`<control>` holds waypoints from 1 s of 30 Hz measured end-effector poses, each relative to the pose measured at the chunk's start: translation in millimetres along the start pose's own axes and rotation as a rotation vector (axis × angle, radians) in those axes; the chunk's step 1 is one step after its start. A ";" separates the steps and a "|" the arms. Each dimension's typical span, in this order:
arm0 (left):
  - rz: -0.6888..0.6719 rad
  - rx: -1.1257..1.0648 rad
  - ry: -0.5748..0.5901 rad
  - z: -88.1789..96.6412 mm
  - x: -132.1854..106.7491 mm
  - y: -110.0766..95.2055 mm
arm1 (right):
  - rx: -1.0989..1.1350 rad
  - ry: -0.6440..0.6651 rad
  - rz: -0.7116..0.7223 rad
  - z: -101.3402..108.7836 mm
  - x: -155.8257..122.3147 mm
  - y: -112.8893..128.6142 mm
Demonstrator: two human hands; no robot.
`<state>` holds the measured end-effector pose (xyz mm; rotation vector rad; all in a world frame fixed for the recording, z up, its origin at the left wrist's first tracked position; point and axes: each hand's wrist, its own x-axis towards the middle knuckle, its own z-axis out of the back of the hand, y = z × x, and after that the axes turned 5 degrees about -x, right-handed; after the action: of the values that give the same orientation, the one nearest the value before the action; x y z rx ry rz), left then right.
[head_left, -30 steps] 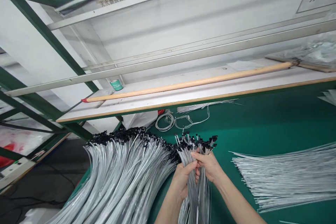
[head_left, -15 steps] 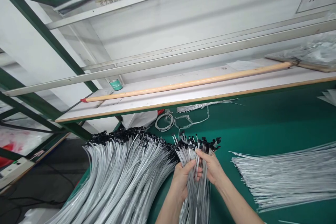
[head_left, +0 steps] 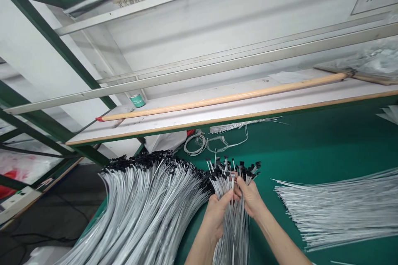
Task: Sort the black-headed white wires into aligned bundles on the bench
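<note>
Both my hands grip one bundle of thin grey wires (head_left: 234,227) tipped with small black connectors (head_left: 233,169). My left hand (head_left: 217,215) wraps round the bundle from the left side. My right hand (head_left: 250,196) closes on it from the right, fingers up near the connector ends. The bundle stands roughly upright above the green table (head_left: 314,149). A much bigger heap of the same black-tipped wires (head_left: 143,207) lies just to the left of my left hand.
A fan of plain grey wires (head_left: 342,209) lies at the right on the table. Small wire coils (head_left: 199,143) sit by the back edge. A raised white shelf (head_left: 217,112) carries a long wooden stick (head_left: 224,99) and a green tape roll (head_left: 137,99). Green frame bars (head_left: 56,41) stand at the left.
My hands have shifted slightly up along the bundle and the black connector ends have spread and risen a little. The heaps on the table have not moved.
</note>
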<state>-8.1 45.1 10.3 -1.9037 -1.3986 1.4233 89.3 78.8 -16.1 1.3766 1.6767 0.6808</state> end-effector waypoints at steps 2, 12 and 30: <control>-0.006 0.032 0.033 0.7 0.5 -0.7 | -0.041 0.016 -0.009 0.5 -0.1 -0.7; 0.013 -0.042 0.058 -1.9 1.5 2.3 | -0.020 -0.060 -0.070 1.8 2.2 -2.1; -0.009 0.123 0.062 3.7 8.2 2.7 | 0.057 -0.102 -0.012 -3.7 2.9 -2.9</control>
<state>-10.1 50.2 2.6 -1.8455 -1.2595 1.3999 84.5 81.3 -17.4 1.4164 1.6331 0.5514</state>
